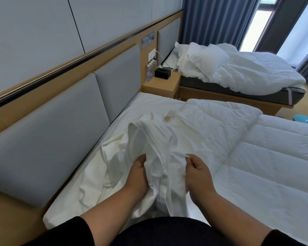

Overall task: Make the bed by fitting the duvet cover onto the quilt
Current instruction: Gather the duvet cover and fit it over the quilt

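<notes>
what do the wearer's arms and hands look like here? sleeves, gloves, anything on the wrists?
Both hands are bare: no gloves on the left hand or the right hand, and no rings, watch or bands show. Forearms are uncovered. Black sleeves are pushed up towards the elbows, plain, with no visible markings.

near bed (pixel 124 110) – white sheet on top, soft grey headboard along its left side. crumpled white duvet cover (pixel 149 139) lies bunched on bed. puffy white quilt (pixel 256 157) lies flat on right part, one corner folded over. small wooden table (pixel 160 86) past bed – water bottles (pixel 150 69), black tissue box (pixel 162 73) on it.
</notes>
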### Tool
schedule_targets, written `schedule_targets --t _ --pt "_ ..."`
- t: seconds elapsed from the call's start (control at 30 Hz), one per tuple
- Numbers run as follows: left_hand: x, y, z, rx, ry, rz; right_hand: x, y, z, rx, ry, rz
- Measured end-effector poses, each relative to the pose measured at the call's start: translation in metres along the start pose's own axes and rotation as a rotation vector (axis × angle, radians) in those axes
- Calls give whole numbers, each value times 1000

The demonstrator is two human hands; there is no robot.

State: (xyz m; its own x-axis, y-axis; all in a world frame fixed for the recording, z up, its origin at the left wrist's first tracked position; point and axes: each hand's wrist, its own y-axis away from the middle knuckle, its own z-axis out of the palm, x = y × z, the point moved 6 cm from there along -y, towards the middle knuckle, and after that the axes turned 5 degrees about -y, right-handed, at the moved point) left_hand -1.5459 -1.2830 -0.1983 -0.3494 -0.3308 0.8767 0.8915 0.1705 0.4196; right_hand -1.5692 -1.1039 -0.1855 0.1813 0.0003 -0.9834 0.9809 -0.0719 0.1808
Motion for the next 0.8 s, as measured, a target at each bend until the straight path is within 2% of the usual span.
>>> schedule_targets --t 0.07,0.13,0.17,0.23,0.3,0.37,0.43,0.5,0.57,0.6,0.7,0.73,0.8 --pt "11 -5 -10 44 -62 24 -2 -3 -7 34 -49 4" --pt "21 -11 -24 130 -209 59 -11 -4 -13 -9 -38 -20" --pt "26 -13 -33 180 -232 67 -15 -4 -17 -65 -26 -43" --pt "39 -24 -52 230 -163 77 -13 -3 -29 -277 77 -57" --pt "51 -43 -75 314 -130 92 6 6 -45 -556 449 49" --pt "64 -54 -89 377 -134 133 44 12 -70 -744 981 195" --pt "68 -51 -81 343 -147 144 78 13 -91 -788 1277 292" --pt "59 -46 -61 231 -138 138 104 12 -96 -815 1390 338" --pt "47 -38 -43 110 -126 106 110 6 -85 -785 1353 292" --pt "44 -34 -38 69 -118 96 99 3 -77 -706 1233 269" --pt "41 -24 -36 6 -188 97 50 -16 -54 -316 716 105" --pt "37 -23 -36 1 -226 96 32 -21 -44 -259 562 105" --pt "28 -22 -36 -7 -272 92 13 -27 -17 -276 360 223"
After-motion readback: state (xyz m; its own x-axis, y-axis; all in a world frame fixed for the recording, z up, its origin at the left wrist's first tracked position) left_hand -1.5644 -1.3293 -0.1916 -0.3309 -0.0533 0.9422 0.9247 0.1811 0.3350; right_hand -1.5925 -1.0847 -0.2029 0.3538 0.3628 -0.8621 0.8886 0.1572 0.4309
